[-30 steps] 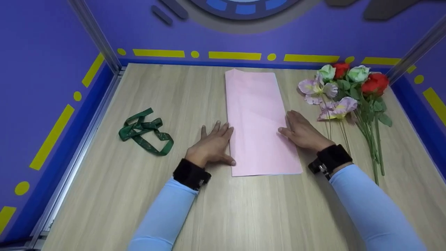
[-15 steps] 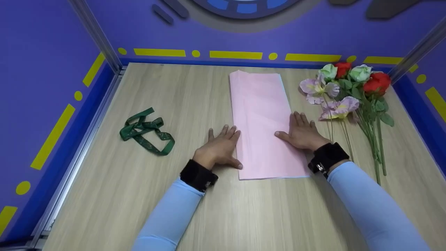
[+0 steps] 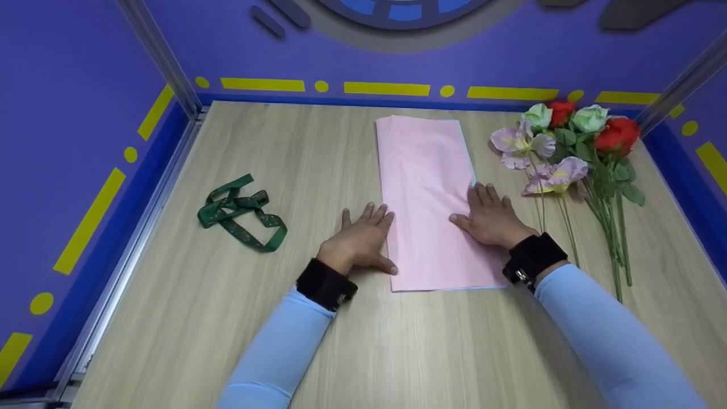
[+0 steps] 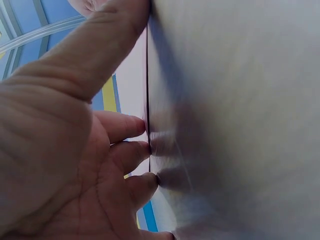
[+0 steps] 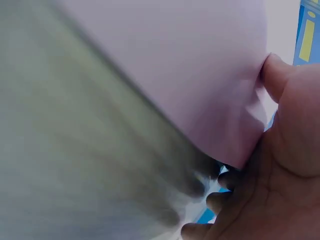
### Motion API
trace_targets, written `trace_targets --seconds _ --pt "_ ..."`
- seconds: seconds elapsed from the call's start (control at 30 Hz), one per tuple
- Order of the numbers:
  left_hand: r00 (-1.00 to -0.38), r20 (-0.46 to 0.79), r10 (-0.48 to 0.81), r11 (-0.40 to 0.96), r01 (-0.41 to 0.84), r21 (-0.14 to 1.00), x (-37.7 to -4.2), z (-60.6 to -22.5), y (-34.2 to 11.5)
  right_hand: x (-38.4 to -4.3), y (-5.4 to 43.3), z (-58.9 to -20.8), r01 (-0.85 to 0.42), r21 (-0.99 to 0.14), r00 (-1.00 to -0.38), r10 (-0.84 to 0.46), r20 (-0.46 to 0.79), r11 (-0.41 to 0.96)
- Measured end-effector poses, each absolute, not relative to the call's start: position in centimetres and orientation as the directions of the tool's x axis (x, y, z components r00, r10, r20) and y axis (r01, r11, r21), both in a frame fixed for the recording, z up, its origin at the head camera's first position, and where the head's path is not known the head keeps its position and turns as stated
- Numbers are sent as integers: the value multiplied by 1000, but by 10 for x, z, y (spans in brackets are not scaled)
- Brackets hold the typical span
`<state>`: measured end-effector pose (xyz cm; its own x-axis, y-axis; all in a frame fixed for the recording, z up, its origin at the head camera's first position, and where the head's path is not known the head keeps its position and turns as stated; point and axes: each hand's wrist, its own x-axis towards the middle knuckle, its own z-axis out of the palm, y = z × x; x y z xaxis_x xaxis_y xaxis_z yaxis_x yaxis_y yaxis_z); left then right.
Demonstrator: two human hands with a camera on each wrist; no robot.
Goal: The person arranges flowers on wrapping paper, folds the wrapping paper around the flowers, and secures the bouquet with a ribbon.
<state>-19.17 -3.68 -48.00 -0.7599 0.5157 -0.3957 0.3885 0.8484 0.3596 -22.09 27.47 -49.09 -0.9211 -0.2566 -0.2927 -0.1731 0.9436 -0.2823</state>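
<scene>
A folded sheet of pink wrapping paper [image 3: 426,199], with thin light-blue edges showing, lies lengthwise on the table. My left hand [image 3: 360,241] rests at its left edge with fingers spread; in the left wrist view, the fingertips [image 4: 137,125] touch down right at the paper's edge. On the opposite side, my right hand [image 3: 494,218] lies over the right edge, fingers extended. Its thumb [image 5: 275,75] presses on the pink surface in the right wrist view, where the paper puckers and bends up a little near the palm.
A loosely looped green ribbon [image 3: 241,213] lies on the table [image 3: 420,346] at the left. At the right are red roses [image 3: 618,135], pale green roses [image 3: 590,118] and lilac flowers [image 3: 559,175] with long stems. A blue-purple wall [image 3: 375,62] stands behind.
The paper and my left hand have shifted a little to the right and toward me. My right hand has moved from beside the right edge onto the paper. Ribbon and flowers stay put.
</scene>
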Motion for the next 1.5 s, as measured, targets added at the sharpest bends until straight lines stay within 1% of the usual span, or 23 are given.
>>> trace_targets --seconds 0.13,0.23,0.3,0.37,0.47,0.53,0.6,0.67,0.73,0.8,0.97,1.03,1.13,1.23,1.3,1.33,1.4,1.5 --pt "-759 -396 517 848 389 360 -193 -481 -37 -217 271 -491 -264 -275 -926 -323 -194 924" --pt "-759 -396 517 847 388 362 -194 -480 -37 -213 269 -489 -309 -302 -922 -362 -137 902" --pt "-758 -396 517 846 385 368 -194 -480 -37 -211 269 -486 -311 -370 -919 -376 -117 875" --pt "-757 -400 517 846 382 372 -194 -478 -36 -210 270 -481 -284 -468 -921 -375 -110 837" --pt "-757 -400 517 847 384 367 -193 -477 -36 -206 273 -472 -166 -660 -934 -332 -134 732" --pt "-758 -400 515 849 388 359 -193 -477 -35 -203 277 -466 -39 -770 -947 -269 -175 637" --pt "-761 -397 514 850 390 354 -193 -477 -35 -200 282 -461 103 -841 -959 -172 -226 531" --pt "-760 -400 511 852 386 355 -193 -476 -34 -199 288 -461 215 -882 -957 -89 -276 420" --pt "-762 -402 508 854 383 353 -193 -476 -33 -196 294 -461 294 -899 -947 -25 -319 323" --pt "-763 -404 504 856 377 354 -192 -475 -33 -192 301 -462 346 -910 -935 -1 -356 228" --pt "-770 -396 501 856 371 361 -191 -477 -32 -179 311 -463 391 -920 -920 -4 -391 22" --pt "-774 -390 499 855 369 363 -190 -477 -32 -176 313 -466 391 -918 -920 -36 -390 -68" --pt "-777 -389 495 857 363 366 -189 -476 -31 -175 315 -472 397 -890 -917 -124 -378 -226" --pt "-776 -393 493 857 357 371 -188 -476 -29 -177 315 -480 387 -825 -921 -209 -328 -412" --pt "-774 -395 495 857 358 372 -187 -476 -27 -177 314 -485 377 -773 -924 -262 -277 -511" --pt "-773 -395 496 856 360 371 -187 -476 -26 -178 314 -487 370 -753 -926 -282 -251 -545" --pt "-773 -389 501 854 369 366 -187 -476 -23 -177 311 -487 355 -754 -930 -294 -222 -553" --pt "-772 -377 512 849 390 355 -186 -476 -16 -175 309 -484 301 -831 -943 -276 -186 -468"
